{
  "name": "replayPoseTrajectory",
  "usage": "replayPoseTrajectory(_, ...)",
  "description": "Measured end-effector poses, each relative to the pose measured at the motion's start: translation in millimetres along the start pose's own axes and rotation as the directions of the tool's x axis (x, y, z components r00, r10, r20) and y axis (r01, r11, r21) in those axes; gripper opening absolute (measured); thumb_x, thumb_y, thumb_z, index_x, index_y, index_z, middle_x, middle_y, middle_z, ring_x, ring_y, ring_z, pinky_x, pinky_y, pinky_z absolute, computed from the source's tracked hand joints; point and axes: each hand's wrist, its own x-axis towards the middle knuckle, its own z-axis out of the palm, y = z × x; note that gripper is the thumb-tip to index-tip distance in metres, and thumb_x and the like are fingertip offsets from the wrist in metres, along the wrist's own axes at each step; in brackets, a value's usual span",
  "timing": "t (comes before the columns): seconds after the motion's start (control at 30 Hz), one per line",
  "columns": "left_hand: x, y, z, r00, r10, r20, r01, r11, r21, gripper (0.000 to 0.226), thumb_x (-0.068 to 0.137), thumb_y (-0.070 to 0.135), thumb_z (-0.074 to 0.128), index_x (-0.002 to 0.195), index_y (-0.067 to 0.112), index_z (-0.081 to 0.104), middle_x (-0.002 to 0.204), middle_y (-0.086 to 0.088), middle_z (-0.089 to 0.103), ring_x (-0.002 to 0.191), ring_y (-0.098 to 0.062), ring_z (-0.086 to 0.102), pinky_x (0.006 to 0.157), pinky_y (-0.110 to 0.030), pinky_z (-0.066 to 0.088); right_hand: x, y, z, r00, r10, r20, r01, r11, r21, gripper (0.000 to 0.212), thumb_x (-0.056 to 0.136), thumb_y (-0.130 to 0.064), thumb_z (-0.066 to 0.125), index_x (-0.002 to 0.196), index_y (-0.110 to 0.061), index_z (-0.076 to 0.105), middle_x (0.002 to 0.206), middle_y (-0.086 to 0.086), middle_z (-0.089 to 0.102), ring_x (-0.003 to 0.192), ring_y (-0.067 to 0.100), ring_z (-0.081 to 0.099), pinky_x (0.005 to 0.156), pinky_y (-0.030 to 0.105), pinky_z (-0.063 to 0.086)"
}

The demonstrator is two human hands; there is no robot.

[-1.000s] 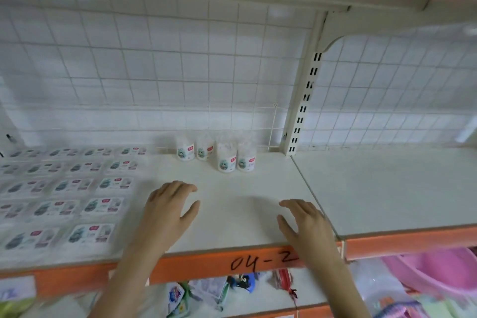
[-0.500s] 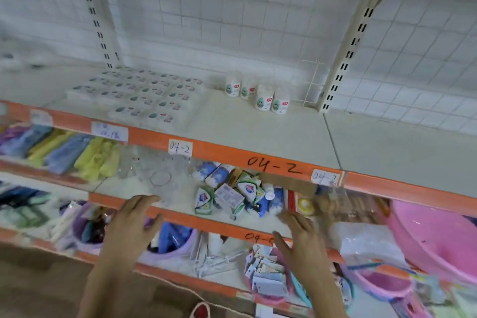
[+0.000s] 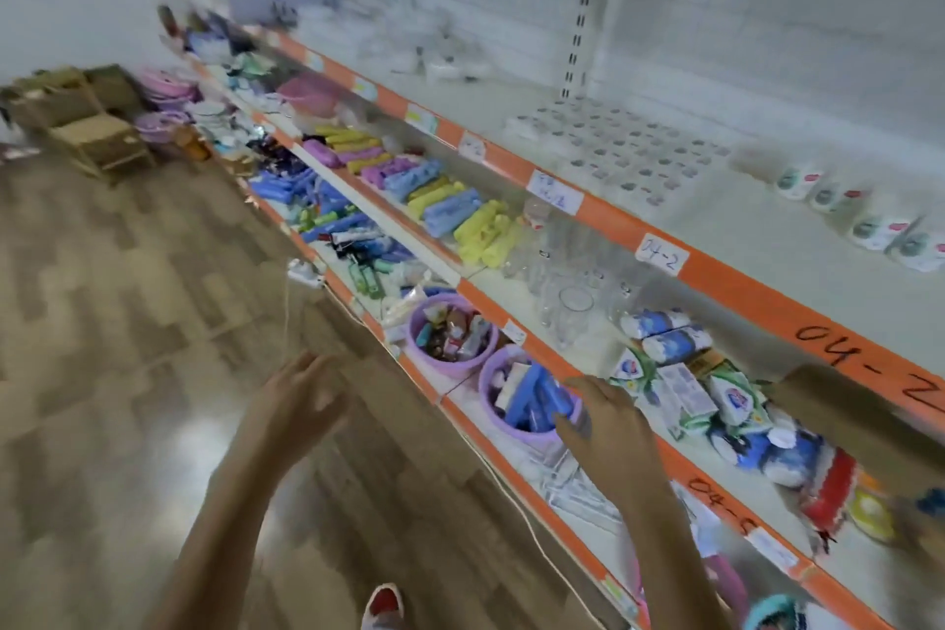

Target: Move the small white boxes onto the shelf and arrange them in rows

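My two hands, left [image 3: 299, 402] and right [image 3: 608, 425], fingers loose and empty, boxes [image 3: 629, 154] blurry near the shelf [image 3: 757, 240] front edge.

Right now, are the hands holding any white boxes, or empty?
Empty. The left hand and right hand both show spread fingers with nothing between them; the small white boxes lie in rows on the shelf.

Left hand: the left hand [image 3: 301, 399] is held out over the wood floor [image 3: 128, 322], fingers loose, holding nothing.
Right hand: the right hand [image 3: 608, 430] is held out in front of a purple tub [image 3: 516, 425], fingers loose, holding nothing.
Top shelf: small white boxes [image 3: 629, 148] lie flat in rows on the shelf [image 3: 767, 240].
Next to them: little white jars [image 3: 859, 215].
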Motion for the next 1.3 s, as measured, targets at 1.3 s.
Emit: replayPoseTrajectory(1.3,553,-244,-123,0.957,0.202,-0.210,-0.182,0.977,0.107,0.037,0.086,0.027,0.061,0.121,0.017,0.057,0.119,-0.002,0.059,0.110,-0.022,0.054,0.086,-0.034,0.042,586,-228,71,0.954,-0.190,-0.231,0.153,0.974,-0.167,0.040,0.087,-0.029,0.061,0.125,-0.017,0.055,0.126,0.000,0.056,0.115,0.022,0.050,0.091,0.034,0.040)
